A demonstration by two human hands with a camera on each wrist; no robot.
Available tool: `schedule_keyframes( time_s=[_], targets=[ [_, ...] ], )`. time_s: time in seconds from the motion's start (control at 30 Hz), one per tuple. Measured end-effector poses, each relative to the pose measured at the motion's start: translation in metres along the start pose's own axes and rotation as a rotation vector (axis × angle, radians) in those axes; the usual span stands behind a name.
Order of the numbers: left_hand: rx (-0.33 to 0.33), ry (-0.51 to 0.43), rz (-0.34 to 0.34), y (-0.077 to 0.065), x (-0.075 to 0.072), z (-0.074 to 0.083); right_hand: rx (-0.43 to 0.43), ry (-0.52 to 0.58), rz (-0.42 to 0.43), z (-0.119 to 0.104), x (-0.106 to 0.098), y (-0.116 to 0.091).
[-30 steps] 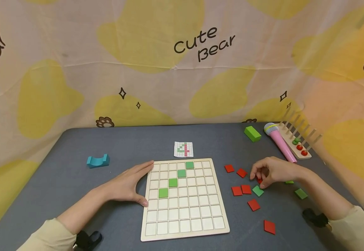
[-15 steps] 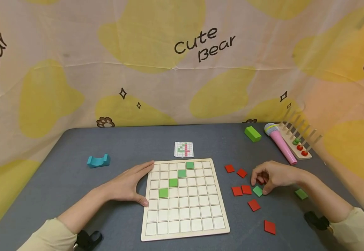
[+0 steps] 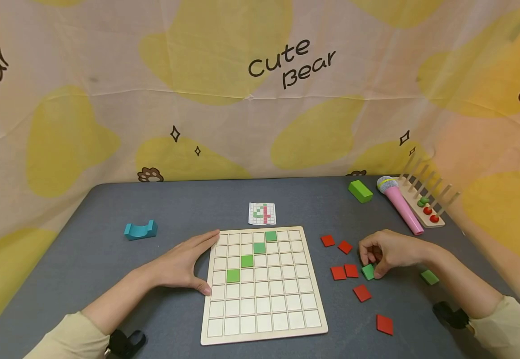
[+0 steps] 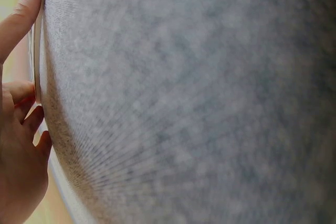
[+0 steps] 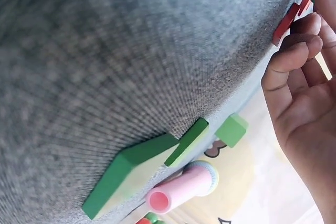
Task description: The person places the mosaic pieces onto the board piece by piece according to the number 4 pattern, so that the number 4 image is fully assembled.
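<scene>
My left hand point(image 3: 176, 262) lies at the left edge of a wooden grid board point(image 3: 264, 338), thumb and fingers spread and touching its rim. In the left wrist view, the left hand's fingers point(image 4: 23, 14) meet that edge. Four-sided green tiles, such as one green tile point(image 3: 247, 261), form a diagonal on the board. To the right, my right hand point(image 3: 396, 253) pinches a loose green tile point(image 3: 368, 271) between thumb and forefinger, low at the tabletop; the other fingers are curled. Several red tiles, among them a red tile point(image 3: 351, 270), lie around it.
Behind the board lies a pattern card point(image 3: 262, 214). A teal arch block point(image 3: 140, 230) sits at left. At back right are a green block point(image 3: 360, 191), a pink toy microphone point(image 3: 401, 204) and a peg rack point(image 3: 434, 223). Another green tile point(image 3: 430, 277) lies beneath the right forearm.
My right hand has shifted slightly toward me, and its thumb and forefinger have closed on the green tile, which has turned a little. My left hand and the board have stayed put.
</scene>
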State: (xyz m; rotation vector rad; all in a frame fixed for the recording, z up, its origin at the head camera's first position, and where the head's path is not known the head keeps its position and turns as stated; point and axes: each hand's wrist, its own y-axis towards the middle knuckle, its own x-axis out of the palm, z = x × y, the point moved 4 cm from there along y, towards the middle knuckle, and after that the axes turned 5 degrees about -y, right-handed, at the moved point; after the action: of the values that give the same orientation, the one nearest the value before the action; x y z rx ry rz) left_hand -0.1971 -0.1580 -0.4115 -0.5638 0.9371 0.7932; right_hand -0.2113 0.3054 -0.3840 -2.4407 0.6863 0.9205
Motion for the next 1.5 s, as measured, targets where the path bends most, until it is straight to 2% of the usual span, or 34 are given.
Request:
schedule_keyframes(
  time_s=[0.4,0.7,1.03,1.37,1.5],
  targets=[
    [-0.005,0.001,-0.001,0.000,0.000,0.000,0.013,-0.013,0.036,-0.004,-0.005,0.004],
    [0.001,-0.001,-0.001,0.002,0.000,0.000,0.026,-0.039,0.064,-0.016,-0.012,0.013],
    [0.006,-0.004,0.001,0.003,0.000,0.000,0.059,-0.110,0.156,-0.036,-0.011,0.041],
    [-0.001,-0.013,-0.005,0.002,0.001,0.000,0.072,-0.079,0.229,-0.059,0.001,0.074],
    [0.002,-0.015,-0.004,0.001,0.000,-0.001,0.062,-0.051,0.234,-0.070,0.008,0.087]
  ],
)
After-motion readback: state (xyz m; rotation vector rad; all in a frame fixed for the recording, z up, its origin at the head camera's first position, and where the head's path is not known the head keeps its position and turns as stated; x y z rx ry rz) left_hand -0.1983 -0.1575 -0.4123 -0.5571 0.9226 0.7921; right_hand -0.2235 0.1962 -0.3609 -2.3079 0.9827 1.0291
